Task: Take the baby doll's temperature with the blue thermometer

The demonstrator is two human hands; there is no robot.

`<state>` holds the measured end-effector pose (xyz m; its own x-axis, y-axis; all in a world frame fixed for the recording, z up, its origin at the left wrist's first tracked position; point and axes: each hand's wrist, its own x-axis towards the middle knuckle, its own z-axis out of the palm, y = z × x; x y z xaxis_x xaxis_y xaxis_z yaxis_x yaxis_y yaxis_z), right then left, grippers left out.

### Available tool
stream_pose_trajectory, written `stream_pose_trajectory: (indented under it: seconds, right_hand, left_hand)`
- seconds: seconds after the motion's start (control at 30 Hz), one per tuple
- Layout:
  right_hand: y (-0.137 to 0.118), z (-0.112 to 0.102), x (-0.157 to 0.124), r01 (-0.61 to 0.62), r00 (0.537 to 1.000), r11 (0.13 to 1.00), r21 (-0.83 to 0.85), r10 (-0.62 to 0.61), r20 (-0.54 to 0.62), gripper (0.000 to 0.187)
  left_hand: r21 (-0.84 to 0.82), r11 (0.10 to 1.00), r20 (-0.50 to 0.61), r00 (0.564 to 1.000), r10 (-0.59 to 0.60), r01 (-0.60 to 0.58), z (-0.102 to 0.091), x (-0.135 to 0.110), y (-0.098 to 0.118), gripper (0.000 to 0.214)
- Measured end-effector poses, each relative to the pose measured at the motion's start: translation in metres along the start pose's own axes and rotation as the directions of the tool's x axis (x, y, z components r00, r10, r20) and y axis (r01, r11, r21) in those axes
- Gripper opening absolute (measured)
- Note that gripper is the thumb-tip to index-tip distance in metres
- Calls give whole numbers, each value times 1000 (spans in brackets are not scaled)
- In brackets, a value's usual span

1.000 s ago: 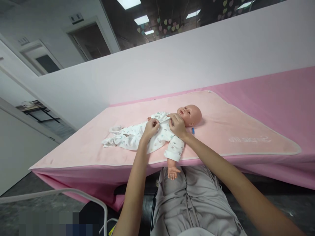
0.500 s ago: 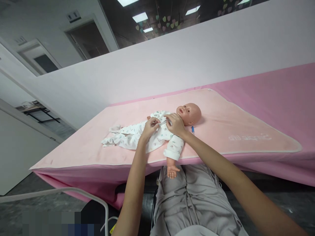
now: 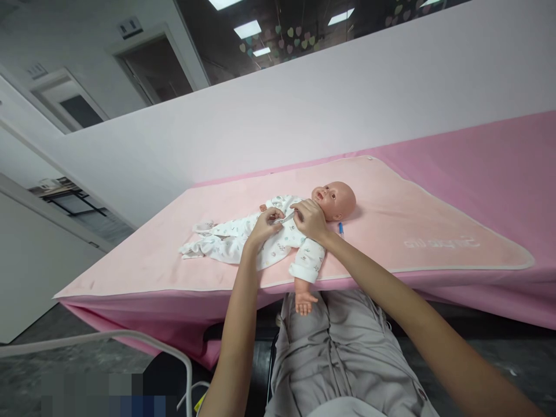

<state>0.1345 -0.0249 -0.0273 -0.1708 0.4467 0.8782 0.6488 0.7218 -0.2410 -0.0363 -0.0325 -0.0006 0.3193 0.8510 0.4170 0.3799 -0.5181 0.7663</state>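
A bald baby doll (image 3: 339, 200) lies on its back, head to the right, in a white printed romper (image 3: 228, 237). Over its chest, a thin white strip (image 3: 286, 218) stretches between my hands; whether it belongs to the romper I cannot tell. My left hand (image 3: 264, 226) is closed, thumb and fingers pinching the strip's left end. Below the doll's chin, my right hand (image 3: 310, 219) pinches the other end with bent fingers. The doll's near arm (image 3: 305, 295) hangs over the table edge, palm up.
A pale pink mat (image 3: 382, 208) lies under the doll on a pink-covered table (image 3: 512, 156). Close to the doll's neck is a small blue-tipped object (image 3: 341, 229). A white wall (image 3: 278, 127) rises behind the table. A pale curved bar (image 3: 143, 337) is at lower left.
My left fingers have shifted very slightly along the strip. The right hand and the doll stay almost as they were.
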Motion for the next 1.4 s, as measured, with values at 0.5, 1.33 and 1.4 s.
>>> stream_pose_trajectory:
  seconds: [0.5, 1.33, 1.4]
  right_hand:
    - [-1, -1, -1, 9, 999, 1000, -5, -9, -34, 22]
    - [-3, -2, -2, 122, 984, 993, -7, -122, -131, 21]
    - [-3, -2, -2, 124, 983, 992, 0, -122, -139, 21]
  left_hand:
    - [-1, 996, -98, 991, -87, 87, 4, -1, -2, 19]
    - [-27, 998, -96, 994, -60, 57, 5, 0, -2, 11]
    - [-11, 998, -99, 993, -65, 64, 5, 0, -1, 10]
